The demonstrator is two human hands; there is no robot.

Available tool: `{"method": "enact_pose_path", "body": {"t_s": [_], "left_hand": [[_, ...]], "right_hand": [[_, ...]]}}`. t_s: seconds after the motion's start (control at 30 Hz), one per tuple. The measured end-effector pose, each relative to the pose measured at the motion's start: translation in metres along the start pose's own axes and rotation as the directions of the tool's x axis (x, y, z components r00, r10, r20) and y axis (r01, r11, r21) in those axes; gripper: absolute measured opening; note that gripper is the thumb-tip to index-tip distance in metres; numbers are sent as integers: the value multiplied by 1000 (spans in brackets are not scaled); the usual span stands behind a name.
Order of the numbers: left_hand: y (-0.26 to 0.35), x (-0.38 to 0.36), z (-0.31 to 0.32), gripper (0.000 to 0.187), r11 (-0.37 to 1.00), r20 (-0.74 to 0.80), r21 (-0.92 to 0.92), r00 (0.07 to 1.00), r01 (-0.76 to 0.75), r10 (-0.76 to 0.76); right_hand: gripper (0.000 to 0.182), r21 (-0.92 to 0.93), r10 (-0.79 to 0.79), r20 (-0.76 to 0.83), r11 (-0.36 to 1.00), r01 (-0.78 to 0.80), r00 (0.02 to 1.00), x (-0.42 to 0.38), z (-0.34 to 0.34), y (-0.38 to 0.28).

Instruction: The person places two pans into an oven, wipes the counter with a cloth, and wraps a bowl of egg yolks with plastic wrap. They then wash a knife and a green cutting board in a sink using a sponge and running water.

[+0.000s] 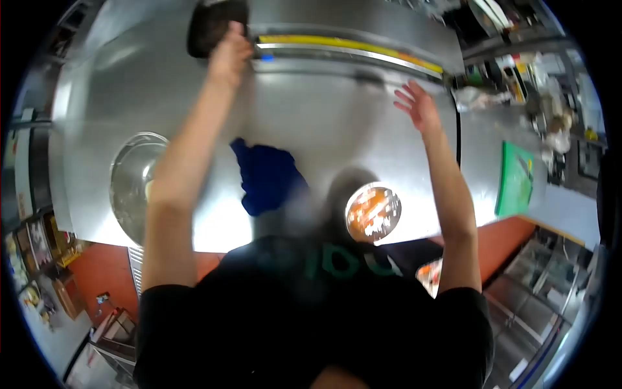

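Note:
My left hand point(231, 55) reaches to the top of the steel table point(304, 110), its fingers closed on the near right edge of a dark container point(208, 29). To the right, my right hand point(416, 105) is raised over the table with its fingers spread and nothing in them. A crumpled dark blue cloth point(267, 176) lies between my forearms. Nearer to me, a round bowl point(373, 212) holds orange and white pieces. What is inside the dark container is too blurred to tell.
A large steel bowl point(133, 181) stands at the left, partly behind my left forearm. A yellow-edged metal rail point(350, 47) runs along the table's far part. A green cutting board point(514, 180) lies on the right, with shelving and bagged items beyond.

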State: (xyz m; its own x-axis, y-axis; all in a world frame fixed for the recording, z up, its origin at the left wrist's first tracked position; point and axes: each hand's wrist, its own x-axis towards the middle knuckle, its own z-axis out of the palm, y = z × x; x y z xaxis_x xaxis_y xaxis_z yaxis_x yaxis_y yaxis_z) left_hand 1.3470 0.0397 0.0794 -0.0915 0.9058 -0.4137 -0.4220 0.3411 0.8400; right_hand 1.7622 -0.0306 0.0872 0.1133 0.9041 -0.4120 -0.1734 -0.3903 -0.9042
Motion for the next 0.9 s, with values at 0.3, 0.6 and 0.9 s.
{"method": "enact_pose_path", "body": {"t_s": [0.3,0.6,0.9], "left_hand": [[-12,61,-120,66,968,-228,-121,943,219,-242],[-75,-171,11,42,501,-253,861,931,93,262],[-176,-249,44,85,65,144,967,735,-247,663]], "right_hand": [[46,-681,218,80,724,-106,973,-217,-88,56],[39,-70,271,28,961,-268,962,-298,-31,130],[28,-163,25,-195,985,-57,981,-311,-59,102]]}}
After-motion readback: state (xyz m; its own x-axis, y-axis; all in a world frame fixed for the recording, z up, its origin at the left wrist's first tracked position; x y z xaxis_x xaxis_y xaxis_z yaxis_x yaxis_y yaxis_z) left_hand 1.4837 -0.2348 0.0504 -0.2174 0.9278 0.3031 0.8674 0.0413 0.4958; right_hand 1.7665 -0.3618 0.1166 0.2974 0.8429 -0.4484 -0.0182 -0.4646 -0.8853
